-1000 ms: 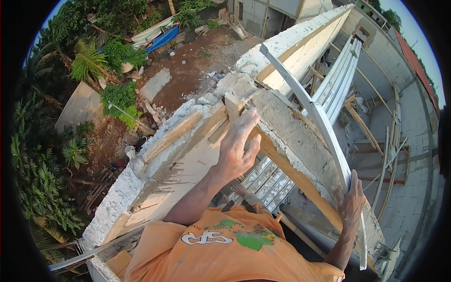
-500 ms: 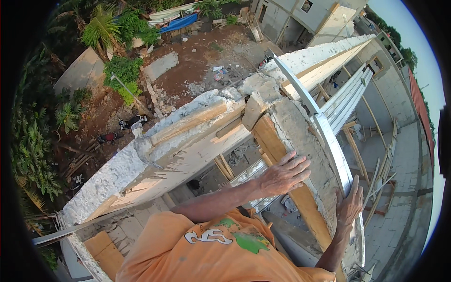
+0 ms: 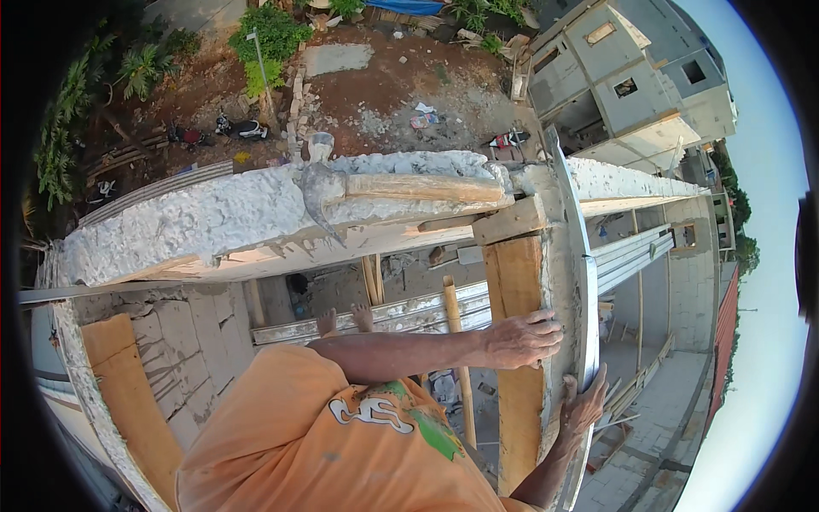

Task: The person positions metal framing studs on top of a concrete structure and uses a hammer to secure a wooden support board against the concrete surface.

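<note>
Along concrete point(image 3: 563, 286), right fingers point(image 3: 601, 381) grip a metal strip point(image 3: 589, 303)

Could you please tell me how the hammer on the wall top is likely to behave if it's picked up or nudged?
The hammer will probably feel head-heavy, as its metal head sits at one end of a wooden handle. It seems unlikely to roll far, since the head juts sideways. The straight handle looks stiff.
</note>
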`<state>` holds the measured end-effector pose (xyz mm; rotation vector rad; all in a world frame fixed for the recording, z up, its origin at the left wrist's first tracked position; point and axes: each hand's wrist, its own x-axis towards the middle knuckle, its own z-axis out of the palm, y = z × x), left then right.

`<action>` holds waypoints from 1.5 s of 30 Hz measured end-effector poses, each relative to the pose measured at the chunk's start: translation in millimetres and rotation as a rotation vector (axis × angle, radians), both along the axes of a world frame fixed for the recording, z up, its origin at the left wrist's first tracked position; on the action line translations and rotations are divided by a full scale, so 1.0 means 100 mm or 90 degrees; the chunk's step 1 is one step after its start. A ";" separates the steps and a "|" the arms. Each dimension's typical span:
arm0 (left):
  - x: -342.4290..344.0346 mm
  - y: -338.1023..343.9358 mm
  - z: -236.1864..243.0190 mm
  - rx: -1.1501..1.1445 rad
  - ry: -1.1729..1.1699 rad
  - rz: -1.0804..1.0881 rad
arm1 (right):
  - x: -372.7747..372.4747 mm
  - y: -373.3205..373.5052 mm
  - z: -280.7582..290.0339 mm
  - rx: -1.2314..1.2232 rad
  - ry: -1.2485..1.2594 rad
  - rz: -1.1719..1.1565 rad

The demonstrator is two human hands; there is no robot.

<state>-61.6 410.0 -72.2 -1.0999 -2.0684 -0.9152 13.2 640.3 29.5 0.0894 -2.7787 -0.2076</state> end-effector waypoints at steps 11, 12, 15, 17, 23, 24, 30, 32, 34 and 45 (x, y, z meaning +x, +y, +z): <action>0.00 -0.01 -0.01 0.035 -0.021 -0.015 | 0.00 -0.24 -0.02 0.013 -0.114 -0.037; 0.00 -0.01 -0.03 0.033 -0.011 -0.005 | 0.01 -0.33 0.03 0.010 -0.153 -0.059; -0.01 0.00 -0.04 0.029 -0.022 -0.014 | 0.09 -0.34 0.00 0.021 -0.126 -0.042; 0.00 0.01 -0.03 0.026 -0.042 -0.036 | 0.13 -0.36 0.00 0.015 -0.107 -0.010; 0.00 -0.02 -0.02 0.032 -0.032 -0.035 | 0.17 -0.39 0.01 -0.020 -0.103 -0.041; 0.00 -0.01 -0.03 0.033 -0.038 -0.041 | 0.17 -0.42 0.03 -0.025 -0.096 -0.034; 0.01 -0.04 -0.07 0.090 -0.012 -0.034 | 0.15 -0.41 -0.01 -0.037 -0.050 -0.009; 0.04 -0.13 -0.10 0.069 0.018 0.001 | 0.16 -0.42 -0.03 -0.027 -0.027 -0.014; 0.13 -0.30 -0.07 0.057 0.041 0.030 | 0.21 -0.39 -0.07 -0.024 -0.024 -0.046; 0.39 -0.99 -0.72 0.155 -0.257 0.058 | 0.19 -0.36 -0.12 0.016 0.050 -0.010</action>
